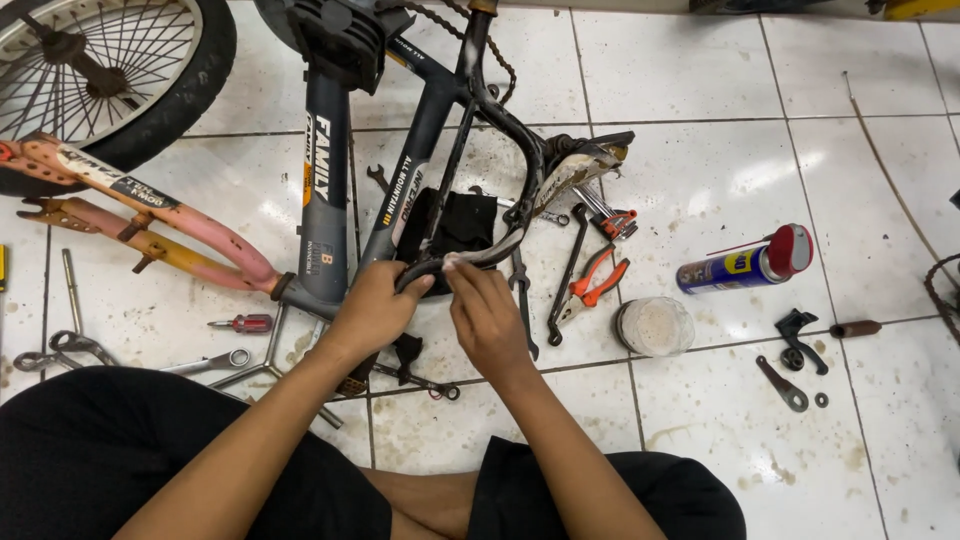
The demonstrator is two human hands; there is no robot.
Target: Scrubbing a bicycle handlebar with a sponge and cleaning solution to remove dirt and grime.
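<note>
A dark bicycle frame (pixel 325 180) stands upside down on the tiled floor in front of me. My left hand (pixel 375 305) is closed around a black curved handlebar end (pixel 415 272) low on the bike. My right hand (pixel 487 315) pinches the same bar just to the right, fingertips at a pale strip (pixel 495 252) on it. A black cloth (pixel 462 222) lies behind the bar. The saddle (pixel 585 160) rests on the floor to the right.
A wheel (pixel 110 70) and a pink fork (pixel 150 225) lie at the left. Around the frame are wrenches (pixel 565 275), orange-handled pliers (pixel 595 282), a red screwdriver (pixel 242 323), a spray can (pixel 745 262), a round jar (pixel 655 325) and small black parts (pixel 800 345).
</note>
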